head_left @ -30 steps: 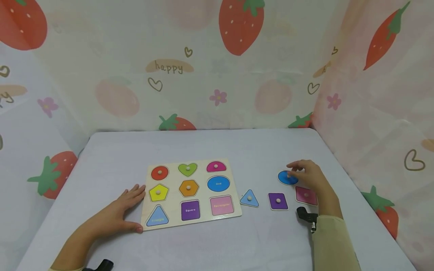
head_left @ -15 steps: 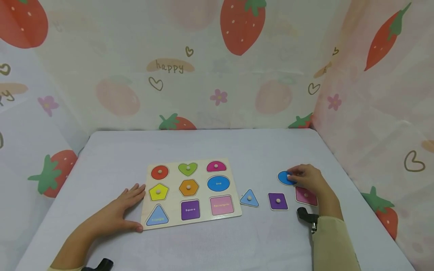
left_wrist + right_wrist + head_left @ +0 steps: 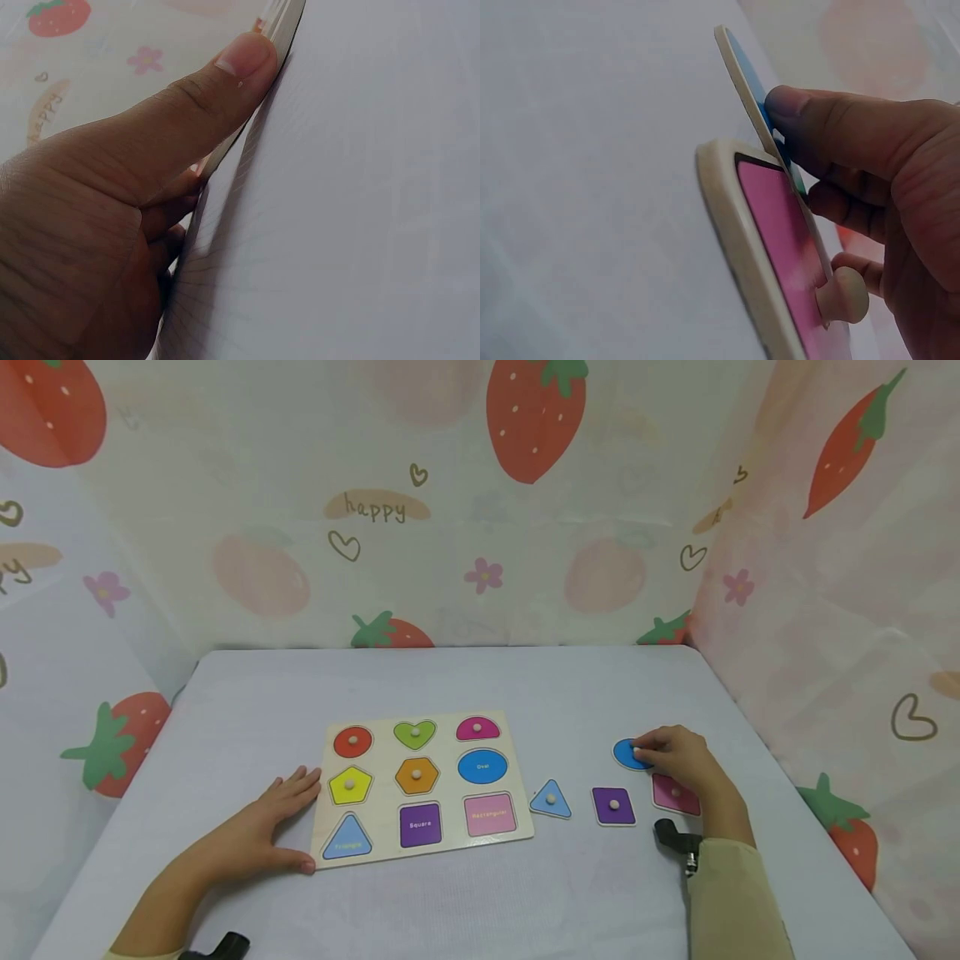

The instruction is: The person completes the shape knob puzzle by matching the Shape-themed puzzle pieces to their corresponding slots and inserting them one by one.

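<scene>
A wooden shape puzzle board (image 3: 378, 852) lies on the white table. My left hand (image 3: 262, 831) rests at its left edge, fingers and thumb spread. In the left wrist view, the thumb (image 3: 202, 97) lies along the board's edge. Over on the right, my right hand (image 3: 682, 760) pinches the blue oval puzzle piece (image 3: 628, 754) at its knob, which the fingers hide. The piece appears edge-on in the right wrist view, beside the pink rectangle piece (image 3: 776, 232) with its round knob. That rectangle lies just below the right hand.
A light blue triangle piece (image 3: 551, 802) lies by the board's right edge, and a purple square piece (image 3: 613, 807) sits farther right. Red, green, yellow, orange and magenta knobbed pieces fill several board slots. Patterned cloth walls (image 3: 480, 527) border the table (image 3: 420, 685).
My right hand has come down slightly over the blue oval, and its thumb and fingers have closed on the knob. The left hand and the board stay where they were.
</scene>
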Demonstrator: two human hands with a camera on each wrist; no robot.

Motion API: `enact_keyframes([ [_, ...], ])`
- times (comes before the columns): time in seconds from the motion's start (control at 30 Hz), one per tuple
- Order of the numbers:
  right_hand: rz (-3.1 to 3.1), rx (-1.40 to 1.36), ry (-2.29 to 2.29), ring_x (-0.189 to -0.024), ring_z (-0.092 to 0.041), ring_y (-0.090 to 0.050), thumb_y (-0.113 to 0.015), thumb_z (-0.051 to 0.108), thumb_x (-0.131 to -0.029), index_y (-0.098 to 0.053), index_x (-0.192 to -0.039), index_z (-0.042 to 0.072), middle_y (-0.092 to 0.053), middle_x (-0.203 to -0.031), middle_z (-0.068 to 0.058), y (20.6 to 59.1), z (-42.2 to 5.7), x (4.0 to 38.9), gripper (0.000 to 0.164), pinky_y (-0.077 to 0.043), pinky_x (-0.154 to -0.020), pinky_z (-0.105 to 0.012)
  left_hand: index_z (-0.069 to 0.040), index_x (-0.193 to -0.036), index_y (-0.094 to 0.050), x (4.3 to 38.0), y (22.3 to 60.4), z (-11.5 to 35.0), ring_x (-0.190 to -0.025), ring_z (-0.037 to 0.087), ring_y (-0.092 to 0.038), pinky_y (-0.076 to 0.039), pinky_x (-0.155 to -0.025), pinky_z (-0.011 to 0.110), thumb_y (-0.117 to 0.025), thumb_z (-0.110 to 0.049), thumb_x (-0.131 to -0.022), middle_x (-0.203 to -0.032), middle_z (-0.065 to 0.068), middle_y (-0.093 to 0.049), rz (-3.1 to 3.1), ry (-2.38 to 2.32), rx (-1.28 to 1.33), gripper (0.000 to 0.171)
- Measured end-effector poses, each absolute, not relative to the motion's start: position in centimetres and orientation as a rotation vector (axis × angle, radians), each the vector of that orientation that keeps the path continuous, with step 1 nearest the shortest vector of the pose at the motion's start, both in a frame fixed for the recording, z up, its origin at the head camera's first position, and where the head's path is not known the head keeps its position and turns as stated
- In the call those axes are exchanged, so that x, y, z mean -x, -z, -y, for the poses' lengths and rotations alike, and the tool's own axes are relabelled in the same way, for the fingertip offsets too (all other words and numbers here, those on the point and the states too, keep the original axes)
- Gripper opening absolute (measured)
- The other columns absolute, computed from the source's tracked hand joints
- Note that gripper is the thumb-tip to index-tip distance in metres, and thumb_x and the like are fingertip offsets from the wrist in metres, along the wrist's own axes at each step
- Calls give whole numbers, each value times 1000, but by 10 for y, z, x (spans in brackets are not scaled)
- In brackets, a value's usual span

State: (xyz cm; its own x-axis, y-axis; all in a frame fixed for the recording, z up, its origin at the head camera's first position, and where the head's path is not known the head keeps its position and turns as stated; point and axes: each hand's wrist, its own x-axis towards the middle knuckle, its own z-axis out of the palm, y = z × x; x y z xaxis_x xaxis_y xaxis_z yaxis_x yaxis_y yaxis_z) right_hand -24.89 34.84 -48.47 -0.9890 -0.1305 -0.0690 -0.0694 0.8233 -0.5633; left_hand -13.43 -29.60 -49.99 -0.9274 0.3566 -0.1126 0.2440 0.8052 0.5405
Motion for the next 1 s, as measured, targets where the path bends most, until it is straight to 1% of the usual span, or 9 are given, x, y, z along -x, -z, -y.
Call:
enact_keyframes([
  [0.17, -2906, 151, 896, -116, -33, -62, -73, 32, -96, -77, -117, 11, -71, -122, -16, 485, -349, 251, 30, -47, -104, -63, -13, -158, -40, 135, 500, 296, -158, 38, -14, -21, -121, 67, -87, -67, -61, -170, 6, -26, -2779, -796, -467, 121],
  [0.23, -2918, 149, 909, -115, -33, -61, -73, 31, -97, -77, -118, 10, -71, -121, -16, 483, -347, 252, 30, -48, -103, -60, -14, -159, -39, 135, 501, 296, -158, 37, -13, -20, -121, 67, -86, -68, -60, -170, 5, -26, -2776, -800, -468, 122],
  [0.3, -2944, 145, 915, -113, -32, -59, -72, 31, -97, -77, -118, 8, -71, -118, -16, 480, -345, 252, 31, -49, -99, -55, -14, -159, -39, 136, 502, 296, -158, 36, -13, -19, -122, 65, -86, -69, -60, -170, 5, -26, -2774, -805, -471, 122],
  [0.43, -2990, 166, 929, -105, -31, -57, -71, 29, -98, -76, -118, 5, -71, -111, -16, 473, -335, 253, 32, -50, -86, -42, -14, -159, -40, 136, 502, 296, -158, 35, -13, -18, -123, 62, -86, -69, -60, -170, 5, -26, -2772, -805, -469, 122],
  [0.53, -2993, 167, 948, -105, -30, -57, -72, 30, -98, -76, -119, 5, -71, -111, -16, 469, -324, 253, 33, -49, -83, -38, -13, -158, -40, 135, 501, 296, -158, 37, -14, -18, -123, 62, -87, -68, -60, -169, 7, -27, -2771, -804, -470, 122],
  [0.63, -2992, 145, 980, -108, -30, -57, -72, 31, -98, -76, -119, 7, -70, -114, -15, 465, -314, 254, 32, -50, -85, -40, -13, -158, -40, 134, 500, 295, -158, 38, -14, -19, -122, 65, -86, -68, -61, -169, 8, -27, -2775, -798, -473, 121],
  [0.73, -3009, 153, 1013, -111, -31, -57, -72, 31, -98, -76, -120, 8, -69, -115, -15, 455, -303, 255, 32, -51, -87, -44, -14, -159, -40, 135, 501, 296, -158, 38, -14, -20, -121, 67, -86, -70, -60, -169, 7, -27, -2782, -789, -477, 122],
  [0.87, -3036, 231, 1039, -112, -32, -57, -72, 32, -98, -77, -118, 8, -71, -114, -14, 435, -286, 258, 32, -51, -91, -50, -13, -158, -40, 135, 503, 297, -158, 38, -15, -21, -121, 67, -86, -70, -60, -169, 7, -27, -2786, -793, -480, 122],
  [1.0, -3052, 301, 1085, -111, -30, -57, -74, 31, -97, -79, -115, 9, -72, -113, -11, 414, -263, 260, 29, -49, -94, -51, -13, -158, -40, 136, 504, 298, -158, 38, -14, -20, -121, 67, -86, -69, -60, -170, 6, -27, -2778, -810, -484, 123],
])
